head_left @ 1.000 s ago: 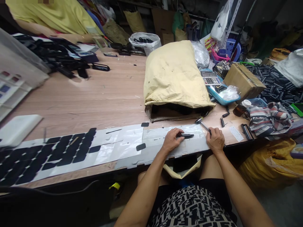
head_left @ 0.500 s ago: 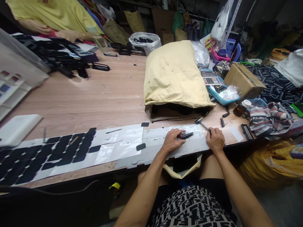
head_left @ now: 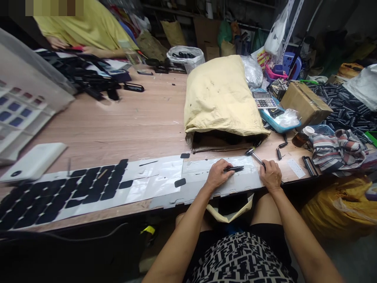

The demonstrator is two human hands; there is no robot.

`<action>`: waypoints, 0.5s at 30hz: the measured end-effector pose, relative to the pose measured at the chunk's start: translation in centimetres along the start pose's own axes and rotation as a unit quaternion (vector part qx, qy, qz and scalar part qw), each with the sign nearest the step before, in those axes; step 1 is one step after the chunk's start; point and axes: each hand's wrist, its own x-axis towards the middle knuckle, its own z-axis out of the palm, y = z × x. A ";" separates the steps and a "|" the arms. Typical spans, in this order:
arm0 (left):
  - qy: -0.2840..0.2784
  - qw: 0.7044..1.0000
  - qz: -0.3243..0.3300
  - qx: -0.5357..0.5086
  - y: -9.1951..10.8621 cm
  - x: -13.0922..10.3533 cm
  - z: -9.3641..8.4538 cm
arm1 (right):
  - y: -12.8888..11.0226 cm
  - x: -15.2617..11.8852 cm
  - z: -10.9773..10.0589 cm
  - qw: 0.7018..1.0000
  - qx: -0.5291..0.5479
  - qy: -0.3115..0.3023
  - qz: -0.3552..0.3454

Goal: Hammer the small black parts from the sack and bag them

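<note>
Two bare hands are over the grey board, which lies along the desk's near edge, above an open bag. The left hand is pinched on one end of a slim black piece, which points right over the board; whether it touches the surface I cannot tell. The right hand is wrapped around the handle of a hammer, its head reaching the board's far edge. A careless swing to the left could catch the left fingertips, since they sit near the hammer, and a loose pinch could let the piece skid over the near edge. Room is tightest just beyond: the mouth of a big yellow sack stands near the hammer head, and small black parts lie to its right. Left of the sack, bare wood gives wider room, running back toward a black heap by the desk's far-left corner.
</note>
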 end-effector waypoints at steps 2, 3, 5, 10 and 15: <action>-0.003 1.000 0.007 0.001 0.0 0.1 0.0 | 0.1 -0.3 -0.6 0.999 0.050 -0.003 0.015; -0.004 1.000 0.009 0.005 0.0 0.1 0.1 | 0.0 -0.6 -1.0 0.996 0.080 -0.005 0.027; -0.003 1.000 0.015 0.012 -0.1 0.1 0.2 | -0.4 -1.6 -2.1 0.987 0.150 -0.011 0.052; 0.012 0.999 0.028 -0.014 -0.4 0.1 0.5 | -2.4 -5.1 -5.0 0.955 0.285 -0.074 0.034; 0.014 0.999 0.034 -0.036 -0.5 0.1 0.3 | -4.3 -6.3 -6.1 0.946 0.305 -0.104 0.009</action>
